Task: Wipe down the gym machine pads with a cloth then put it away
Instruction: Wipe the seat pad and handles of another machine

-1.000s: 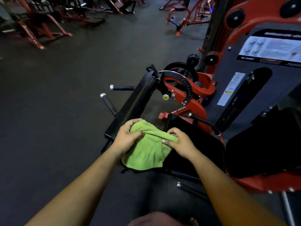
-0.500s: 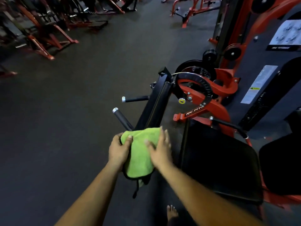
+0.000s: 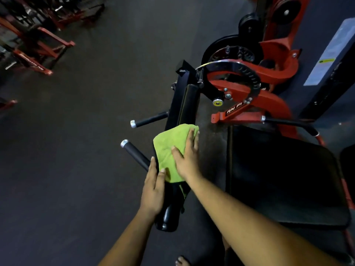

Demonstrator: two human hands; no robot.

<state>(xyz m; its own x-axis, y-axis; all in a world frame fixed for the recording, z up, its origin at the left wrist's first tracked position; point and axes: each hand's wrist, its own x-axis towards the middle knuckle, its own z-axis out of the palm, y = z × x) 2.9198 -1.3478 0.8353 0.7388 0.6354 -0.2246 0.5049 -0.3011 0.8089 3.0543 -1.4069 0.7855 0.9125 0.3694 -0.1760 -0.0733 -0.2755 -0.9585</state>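
Observation:
A green cloth point(image 3: 169, 146) lies draped over the long black pad point(image 3: 187, 104) of a red and black gym machine. My right hand point(image 3: 187, 158) lies flat on the cloth with straight fingers, pressing it onto the pad. Just below the cloth, my left hand point(image 3: 153, 189) rests on the left side of the pad's near end, fingers extended, thumb tip touching the cloth's edge. A wide black seat pad point(image 3: 278, 179) lies to the right.
Two black handles with silver ends point(image 3: 134, 152) point(image 3: 148, 119) stick out left of the pad. The red machine frame point(image 3: 255, 98) and the weight-stack housing point(image 3: 330, 64) stand at the right. Other red machines point(image 3: 38, 48) stand at the far left. Dark floor lies between.
My left hand let go of the cloth and slid down onto the pad's near end. My right hand moved up along the pad with the cloth flattened under it. The view came closer.

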